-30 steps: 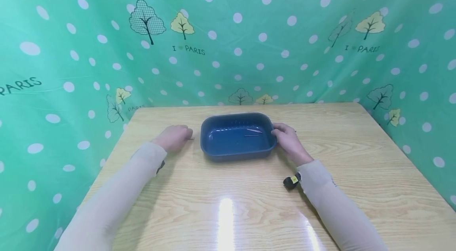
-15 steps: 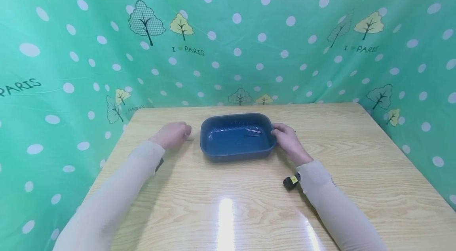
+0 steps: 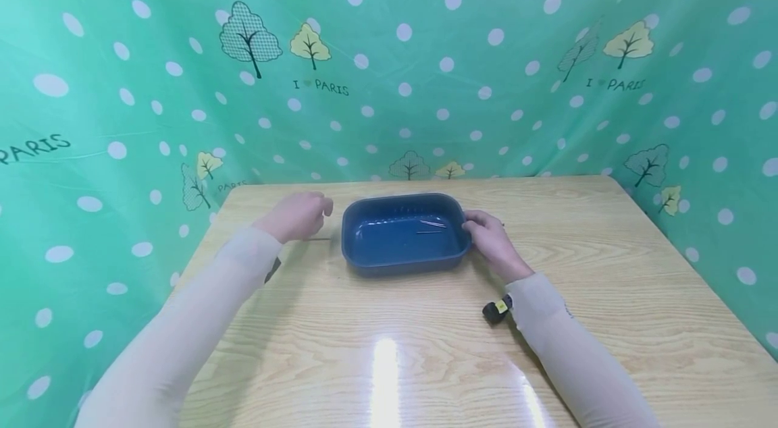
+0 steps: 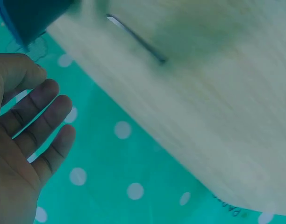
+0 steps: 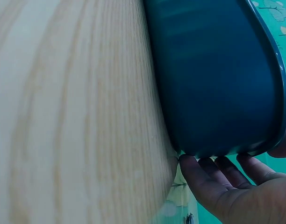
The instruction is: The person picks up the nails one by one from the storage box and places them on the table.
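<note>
My left hand [image 3: 299, 215] hovers over the table left of the basin. In the left wrist view its fingers [image 4: 48, 116] are loosely bent, apart, and hold nothing. A thin dark metal rod [image 4: 136, 38] lies on the table below that hand; part of the rod [image 3: 319, 239] shows beside the hand in the head view. The dark blue rectangular basin [image 3: 404, 262] stands upright in the middle. My right hand [image 3: 494, 242] grips its right end, thumb at the rim and fingertips [image 5: 187, 161] against the outer wall. Several thin rods [image 3: 431, 231] lie inside the basin.
The wood-grain table [image 3: 437, 347] carries bright light reflections near the front. A green dotted cloth [image 3: 365, 124] hangs behind and along both sides. A small black device with a yellow label [image 3: 498, 308] sits at my right wrist.
My left hand has let go of the thin metal rod and risen slightly from the table, so more of the rod shows. The right hand and basin have stayed in place.
</note>
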`<state>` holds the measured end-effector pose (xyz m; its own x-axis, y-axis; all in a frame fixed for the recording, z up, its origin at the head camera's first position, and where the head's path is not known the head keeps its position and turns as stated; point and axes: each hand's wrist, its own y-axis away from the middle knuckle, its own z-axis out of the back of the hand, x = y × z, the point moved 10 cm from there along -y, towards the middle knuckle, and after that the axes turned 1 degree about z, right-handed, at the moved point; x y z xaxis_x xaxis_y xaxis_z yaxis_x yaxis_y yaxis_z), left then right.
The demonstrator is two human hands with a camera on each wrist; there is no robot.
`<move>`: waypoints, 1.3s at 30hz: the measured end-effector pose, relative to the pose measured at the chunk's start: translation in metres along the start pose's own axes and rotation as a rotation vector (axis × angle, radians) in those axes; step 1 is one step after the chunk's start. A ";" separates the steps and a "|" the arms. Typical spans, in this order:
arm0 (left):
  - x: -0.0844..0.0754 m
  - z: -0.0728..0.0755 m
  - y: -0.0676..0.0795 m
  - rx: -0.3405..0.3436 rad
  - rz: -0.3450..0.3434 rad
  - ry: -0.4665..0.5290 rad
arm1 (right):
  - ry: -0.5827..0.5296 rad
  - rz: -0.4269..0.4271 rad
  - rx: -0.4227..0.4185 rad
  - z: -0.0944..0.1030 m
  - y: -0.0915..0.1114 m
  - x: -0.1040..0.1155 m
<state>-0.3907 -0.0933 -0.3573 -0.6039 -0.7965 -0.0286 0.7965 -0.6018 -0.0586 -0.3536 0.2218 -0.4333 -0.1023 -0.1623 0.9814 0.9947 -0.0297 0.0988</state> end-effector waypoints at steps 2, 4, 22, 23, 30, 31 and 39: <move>-0.006 0.007 -0.002 -0.010 -0.013 0.000 | 0.004 0.003 -0.002 0.000 0.000 0.000; -0.012 0.011 -0.005 -0.012 -0.030 -0.005 | 0.003 0.007 -0.004 0.000 0.000 0.000; -0.074 0.021 -0.037 0.032 -0.140 -0.051 | 0.037 0.018 -0.007 0.001 0.000 0.001; -0.076 0.021 -0.039 0.033 -0.143 -0.055 | 0.041 0.014 -0.008 0.002 0.000 0.000; -0.092 0.016 -0.049 0.069 -0.147 -0.042 | 0.053 0.011 -0.012 0.003 0.001 -0.001; -0.094 0.015 -0.051 0.072 -0.149 -0.040 | 0.053 0.014 -0.010 0.003 0.001 -0.001; -0.107 0.009 -0.065 0.048 -0.176 -0.089 | 0.022 0.012 -0.006 0.002 0.000 -0.001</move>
<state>-0.3778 0.0309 -0.3410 -0.7306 -0.6796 0.0662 0.6807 -0.7325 -0.0077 -0.3531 0.2241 -0.4335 -0.0907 -0.1840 0.9787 0.9957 -0.0332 0.0860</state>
